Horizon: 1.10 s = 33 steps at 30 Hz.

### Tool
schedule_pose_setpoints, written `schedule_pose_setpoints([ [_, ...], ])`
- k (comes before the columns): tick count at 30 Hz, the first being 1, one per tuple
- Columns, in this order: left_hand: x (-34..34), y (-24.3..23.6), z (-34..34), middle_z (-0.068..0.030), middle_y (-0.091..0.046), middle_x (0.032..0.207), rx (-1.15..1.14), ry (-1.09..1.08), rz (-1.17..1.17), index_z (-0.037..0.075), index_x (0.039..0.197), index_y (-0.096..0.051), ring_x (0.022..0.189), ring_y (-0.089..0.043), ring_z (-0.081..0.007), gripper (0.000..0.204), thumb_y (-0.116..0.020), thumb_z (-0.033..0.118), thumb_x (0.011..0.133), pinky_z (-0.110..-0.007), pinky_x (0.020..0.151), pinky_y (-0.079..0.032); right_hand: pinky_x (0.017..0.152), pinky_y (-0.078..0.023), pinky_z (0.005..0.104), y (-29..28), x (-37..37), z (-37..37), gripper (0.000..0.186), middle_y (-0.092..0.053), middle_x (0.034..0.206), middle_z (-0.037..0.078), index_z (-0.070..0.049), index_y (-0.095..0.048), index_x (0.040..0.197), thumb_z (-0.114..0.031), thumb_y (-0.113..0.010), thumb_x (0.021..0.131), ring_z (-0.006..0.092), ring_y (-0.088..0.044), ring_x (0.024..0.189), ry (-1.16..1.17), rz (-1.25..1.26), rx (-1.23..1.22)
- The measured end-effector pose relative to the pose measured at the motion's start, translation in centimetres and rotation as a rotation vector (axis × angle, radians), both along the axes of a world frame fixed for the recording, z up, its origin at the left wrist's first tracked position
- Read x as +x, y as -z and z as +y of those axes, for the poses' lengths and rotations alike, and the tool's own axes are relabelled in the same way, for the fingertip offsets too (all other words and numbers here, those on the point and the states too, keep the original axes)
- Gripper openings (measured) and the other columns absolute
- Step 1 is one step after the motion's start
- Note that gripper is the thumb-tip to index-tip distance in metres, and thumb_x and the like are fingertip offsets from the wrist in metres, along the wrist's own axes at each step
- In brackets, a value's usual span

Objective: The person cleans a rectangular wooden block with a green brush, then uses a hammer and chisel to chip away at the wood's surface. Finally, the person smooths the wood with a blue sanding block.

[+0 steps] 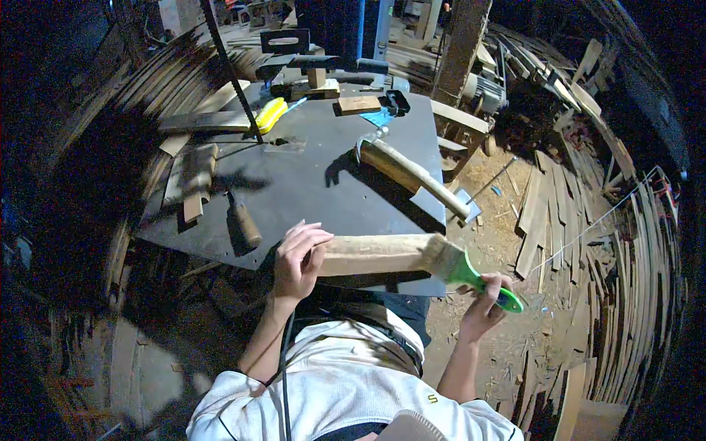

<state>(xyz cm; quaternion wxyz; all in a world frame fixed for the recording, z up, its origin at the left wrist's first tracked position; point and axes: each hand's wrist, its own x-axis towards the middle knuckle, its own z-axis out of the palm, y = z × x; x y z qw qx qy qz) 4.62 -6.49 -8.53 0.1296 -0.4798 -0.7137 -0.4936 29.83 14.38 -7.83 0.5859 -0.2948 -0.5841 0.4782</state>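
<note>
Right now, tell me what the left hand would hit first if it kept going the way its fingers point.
The left hand grips the pale wooden piece, fingers pointing up and right across the dark metal table. Straight on, it would probably first meet the wooden-handled hammer; depth is unclear.

Hammer (412, 176), yellow brush (269, 115), scattered planks (559, 198)

— What's in hand at the table's near edge?
— A pale, rounded wooden piece (375, 254), lying crosswise, left end gripped, its length resting along the dark tabletop's near edge.
— And the other thing?
— A flat brush (471, 270) with green handle, to the right, bristles pressed against the wood's right end, handle slanting near-right.
</note>
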Motion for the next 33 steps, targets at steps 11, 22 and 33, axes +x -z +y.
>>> schedule_pose_setpoints([
  [11, -0.2, 0.5, -0.1, -0.0202, -0.071, 0.103, 0.066, -0.059, -0.036, -0.002, 0.107, -0.068, 0.107, -0.065, -0.0386, 0.049, -0.054, 0.044, 0.099, -0.048, 0.101, -0.046, 0.052, -0.047, 0.027, -0.6, -1.5, 0.6, 0.028, -0.055, 0.074, 0.005, -0.005, -0.055, 0.088, -0.03, -0.053, 0.101, 0.0173, -0.062, 0.055, 0.052, 0.011, 0.068],
  [22, 0.9, 0.2, -0.5, -0.0152, -0.07, 0.107, -0.041, -0.094, -0.023, 0.002, 0.107, -0.065, 0.1, -0.067, -0.0335, 0.05, -0.087, 0.028, 0.071, -0.042, 0.089, -0.053, 0.055, -0.051, 0.0288, 0.1, -4.8, 0.2, 0.025, -0.058, 0.087, 0.008, -0.002, -0.058, 0.098, -0.025, -0.051, 0.104, 0.0181, -0.064, 0.06, -0.104, 0.075, 0.14],
  [33, 1.0, 0.0, -0.6, -0.0122, -0.07, 0.111, -0.058, -0.052, 0.075, 0.005, 0.109, -0.065, 0.102, -0.068, -0.0304, 0.054, -0.09, 0.029, 0.068, -0.04, 0.091, -0.054, 0.053, -0.05, 0.0264, -1.6, -5.7, -1.2, 0.024, -0.062, 0.078, 0.009, -0.001, -0.059, 0.099, -0.023, -0.051, 0.104, 0.0138, -0.062, 0.058, -0.193, 0.077, 0.174],
])
